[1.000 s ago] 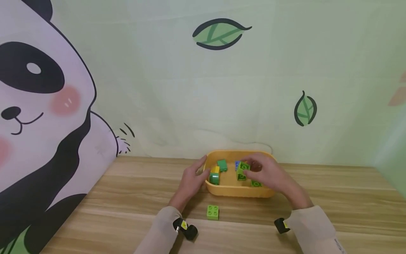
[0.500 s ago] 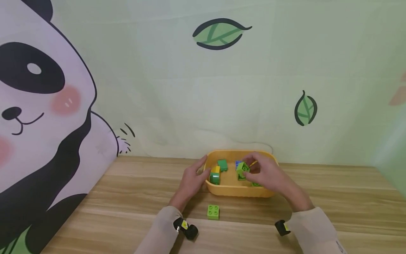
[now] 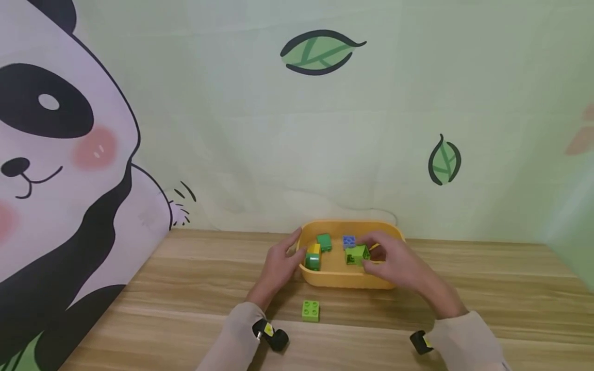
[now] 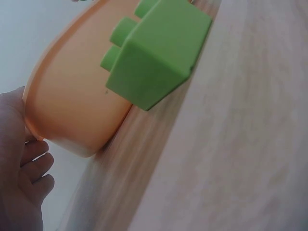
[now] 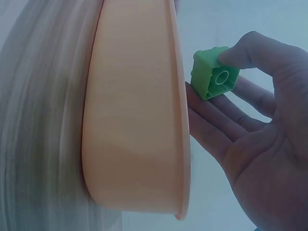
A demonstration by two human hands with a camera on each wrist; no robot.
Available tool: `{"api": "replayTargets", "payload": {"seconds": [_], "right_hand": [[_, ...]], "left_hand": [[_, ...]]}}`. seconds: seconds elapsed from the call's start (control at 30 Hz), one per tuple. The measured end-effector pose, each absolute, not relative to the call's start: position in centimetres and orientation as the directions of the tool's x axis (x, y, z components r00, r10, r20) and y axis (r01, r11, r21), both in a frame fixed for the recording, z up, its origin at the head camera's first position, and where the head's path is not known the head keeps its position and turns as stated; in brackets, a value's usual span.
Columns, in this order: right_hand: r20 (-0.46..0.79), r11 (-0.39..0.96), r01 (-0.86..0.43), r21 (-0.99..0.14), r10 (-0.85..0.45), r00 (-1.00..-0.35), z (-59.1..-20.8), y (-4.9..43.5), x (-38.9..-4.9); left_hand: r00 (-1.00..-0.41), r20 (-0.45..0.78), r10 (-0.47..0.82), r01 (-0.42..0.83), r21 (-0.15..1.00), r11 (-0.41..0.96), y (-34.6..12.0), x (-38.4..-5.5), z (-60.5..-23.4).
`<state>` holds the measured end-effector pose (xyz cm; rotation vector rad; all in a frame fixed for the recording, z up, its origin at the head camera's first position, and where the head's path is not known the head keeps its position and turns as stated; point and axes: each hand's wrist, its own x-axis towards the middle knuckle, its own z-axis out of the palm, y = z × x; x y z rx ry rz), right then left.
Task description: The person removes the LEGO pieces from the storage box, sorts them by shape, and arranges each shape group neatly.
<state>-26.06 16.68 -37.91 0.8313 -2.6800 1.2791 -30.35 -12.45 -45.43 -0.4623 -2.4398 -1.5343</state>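
My left hand (image 3: 279,263) grips the left end of the orange-yellow plastic bin (image 3: 350,280), thumb over the rim and fingers outside; the left wrist view shows those fingers bent against the wall. My right hand (image 3: 394,257) is over the bin's right half, pinching a light green toy building block (image 5: 216,72) between thumb and fingers. Its hollow underside with a round tube faces the right wrist camera. Inside the bin lie a dark green block (image 3: 324,242), a yellow and green piece (image 3: 313,257) and a blue block (image 3: 349,241). My right hand hides part of the bin.
A light green four-stud block (image 3: 310,311) lies on the wooden table (image 3: 185,304) in front of the bin. Behind the bin rises a pale green wall (image 3: 232,154) with a panda and leaves printed on it.
The light green block in my right hand has turned and come down slightly, with the hand a little lower and to the right. More of the blue block shows. My left hand stays on the bin.
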Motion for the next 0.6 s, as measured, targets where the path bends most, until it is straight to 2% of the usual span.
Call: {"api": "replayTargets", "payload": {"seconds": [0.2, 0.6], "right_hand": [[0.223, 0.494, -0.439, -0.750, -0.437, -0.872, -37.8, 16.7, -25.6], [0.316, 0.466, -0.548, -0.695, -0.487, -0.814, -38.1, 16.6, -24.5]], "left_hand": [[-0.926, 0.348, 0.147, 0.377, 0.833, 0.406, -12.6, -30.4, -45.5], [-0.924, 0.352, 0.151, 0.383, 0.834, 0.398, -12.6, -30.4, -45.5]]}}
